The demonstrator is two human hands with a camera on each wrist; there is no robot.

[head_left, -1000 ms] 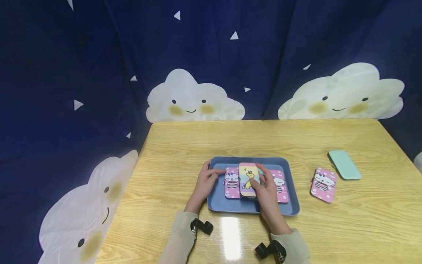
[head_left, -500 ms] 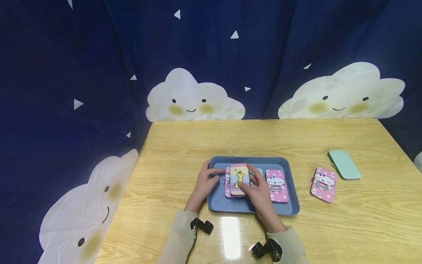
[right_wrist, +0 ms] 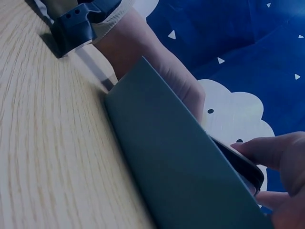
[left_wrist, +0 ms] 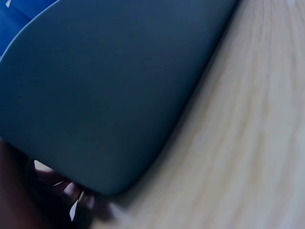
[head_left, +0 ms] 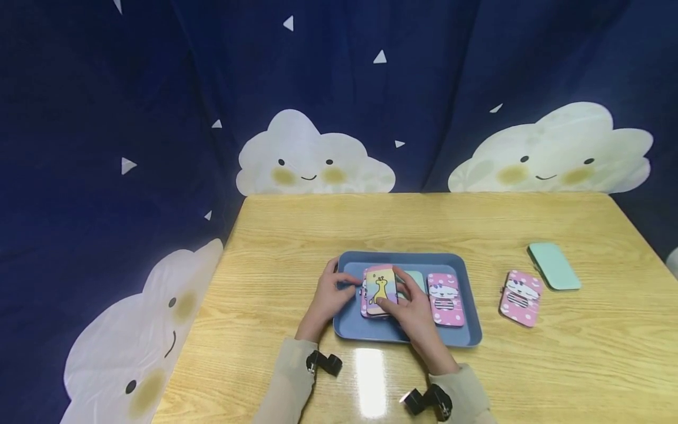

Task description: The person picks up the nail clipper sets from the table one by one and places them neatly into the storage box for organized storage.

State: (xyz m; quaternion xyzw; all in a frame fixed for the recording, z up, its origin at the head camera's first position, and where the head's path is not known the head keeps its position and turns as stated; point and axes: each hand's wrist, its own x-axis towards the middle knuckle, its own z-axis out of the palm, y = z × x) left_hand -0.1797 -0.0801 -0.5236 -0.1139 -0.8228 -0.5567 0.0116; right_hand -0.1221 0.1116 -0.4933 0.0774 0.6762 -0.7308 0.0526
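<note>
My right hand (head_left: 413,309) holds a small flat case with a giraffe picture (head_left: 382,285), thumb on its front and fingers at its far edge. The case is over a pink case (head_left: 364,307) in the left part of the blue tray (head_left: 365,337), covering most of it; whether they touch I cannot tell. My left hand (head_left: 331,294) grips the tray's left side, with thumb and index finger inside the wall near the pink case. In the right wrist view, the right hand (right_wrist: 286,162) holds the dark-edged case (right_wrist: 240,164) behind the tray wall (right_wrist: 167,148).
Inside the tray lie a mint-green case (head_left: 415,278), partly hidden by the right hand, and a pink cat case (head_left: 446,299) at the right. On the wooden table (head_left: 296,229), right of the tray, are another pink cat case (head_left: 521,298) and a mint-green case (head_left: 554,266).
My right hand has moved left with the giraffe case, from the tray's middle to over the left pink case. The mint-green case in the tray has come into sight. The left hand stays at the rim.
</note>
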